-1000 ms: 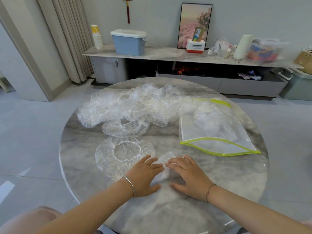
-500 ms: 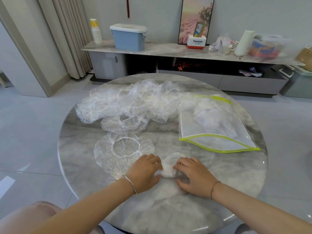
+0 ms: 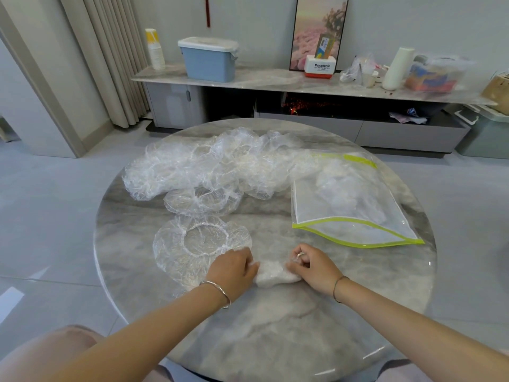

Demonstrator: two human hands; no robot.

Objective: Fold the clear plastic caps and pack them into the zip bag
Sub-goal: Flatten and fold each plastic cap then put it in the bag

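Surface: round grey marble table (image 3: 275, 340); tiled floor, low sideboard (image 3: 275, 81) behind.
Hands: left hand (image 3: 234, 268) and right hand (image 3: 314, 268) each pinch one end of the folded cap (image 3: 275, 275), fingers curled, low over the table's near part.
Loose caps: near open cap (image 3: 201, 244), far open cap (image 3: 202, 201); heap (image 3: 214, 166) behind, uncountable.
Zip bag (image 3: 349, 213): one, on the right, mouth parted, crumpled plastic inside.

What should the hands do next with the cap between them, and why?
Probably carry the cap to the zip bag. It is already bunched into a small bundle, gripped at its ends by the left hand and right hand, and the bag's green-edged mouth gapes toward the person, with caps apparently inside already.
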